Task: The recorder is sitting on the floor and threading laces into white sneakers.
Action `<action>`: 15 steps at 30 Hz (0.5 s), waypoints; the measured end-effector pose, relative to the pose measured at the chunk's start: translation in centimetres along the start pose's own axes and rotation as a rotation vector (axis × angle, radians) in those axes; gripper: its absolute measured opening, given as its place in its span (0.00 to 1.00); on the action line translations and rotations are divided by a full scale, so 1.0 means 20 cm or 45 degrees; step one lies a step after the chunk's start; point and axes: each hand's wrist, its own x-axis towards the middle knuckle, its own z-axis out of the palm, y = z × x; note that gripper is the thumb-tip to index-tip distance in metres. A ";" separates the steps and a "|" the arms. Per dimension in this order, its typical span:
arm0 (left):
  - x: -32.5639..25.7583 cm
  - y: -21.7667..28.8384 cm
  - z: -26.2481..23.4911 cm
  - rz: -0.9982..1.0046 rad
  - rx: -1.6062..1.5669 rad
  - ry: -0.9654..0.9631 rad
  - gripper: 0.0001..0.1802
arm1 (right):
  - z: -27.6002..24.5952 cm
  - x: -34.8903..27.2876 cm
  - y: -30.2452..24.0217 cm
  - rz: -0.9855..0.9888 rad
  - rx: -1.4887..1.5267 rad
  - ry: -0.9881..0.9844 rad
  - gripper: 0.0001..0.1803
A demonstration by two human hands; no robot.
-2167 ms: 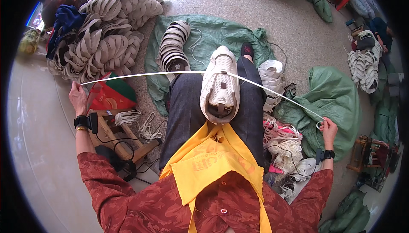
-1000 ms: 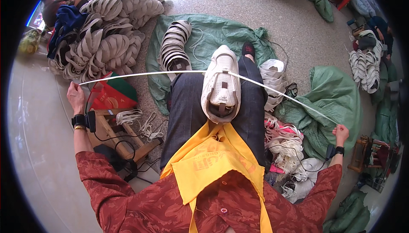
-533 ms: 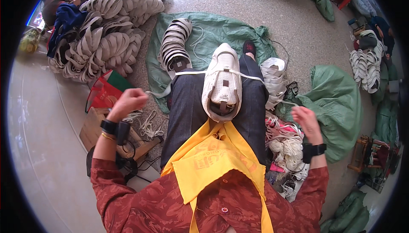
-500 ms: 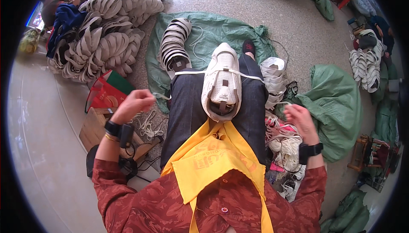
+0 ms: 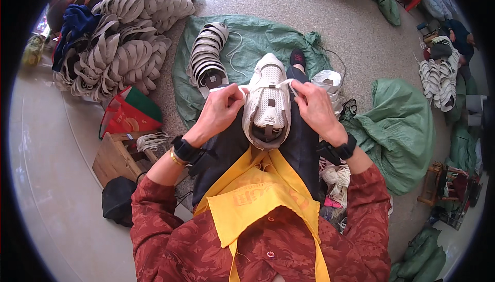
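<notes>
A white shoe upper (image 5: 267, 108) lies between my thighs, its toe pointing away from me and its heel opening near the yellow apron (image 5: 268, 199). White shoelace (image 5: 282, 83) runs across it near the toe end. On the left side, my left hand (image 5: 223, 108) is closed in a pinch on one length of the lace, close against the upper. Opposite it, my right hand (image 5: 315, 108) pinches the other length just off the right side. The fingertips of both hands face the upper.
Nested uppers (image 5: 206, 55) stand in a row on a green sheet (image 5: 263, 29). A large pile of uppers (image 5: 124, 50) lies far left, with a red bag (image 5: 129, 114) and wooden stool (image 5: 116, 158) nearer. Bundled laces (image 5: 337, 179) and a green sack (image 5: 397, 132) lie right.
Both hands have come inward from wide apart to the sides of the shoe upper, still pinching the lace. The long lace ends no longer stretch out over my thighs.
</notes>
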 end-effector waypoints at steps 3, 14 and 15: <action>0.07 -0.06 0.03 0.044 -0.005 0.086 0.05 | 0.06 0.05 0.04 0.041 0.195 0.158 0.16; 0.13 -0.14 0.07 -0.044 -0.220 0.022 0.04 | 0.14 0.06 0.05 0.361 0.966 0.232 0.10; 0.13 -0.15 0.08 -0.040 -0.240 0.019 0.04 | 0.14 0.06 0.05 0.356 0.972 0.233 0.10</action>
